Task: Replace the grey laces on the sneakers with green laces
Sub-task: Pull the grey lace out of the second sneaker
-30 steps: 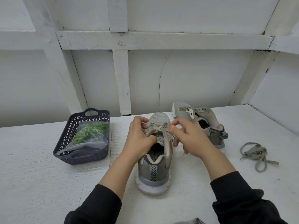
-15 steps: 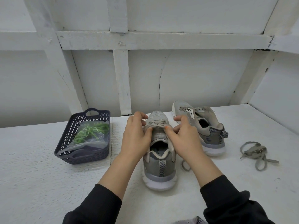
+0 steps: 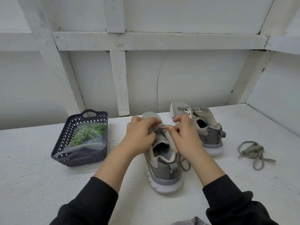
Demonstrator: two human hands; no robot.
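A grey sneaker (image 3: 164, 169) stands in the middle of the white table, heel toward me. Its grey lace (image 3: 159, 127) crosses the tongue between my two hands. My left hand (image 3: 141, 135) pinches the lace on the left side of the tongue. My right hand (image 3: 185, 135) pinches it on the right, thumb on the lace. A loose end of the lace (image 3: 185, 164) hangs beside the shoe on the right. The second grey sneaker (image 3: 203, 125) lies behind to the right with bare eyelets. A removed grey lace (image 3: 253, 151) lies bunched at the right.
A dark plastic basket (image 3: 78, 158) stands at the left and holds a clear bag with green laces (image 3: 89, 133). White wall boards close the back and right of the table. A bit of grey patterned fabric (image 3: 191, 222) shows at the bottom edge.
Both hands moved from the upper eyelets forward toward the toe along the lacing and closed in together. The sneaker shifted slightly and now sits angled, heel to the right.
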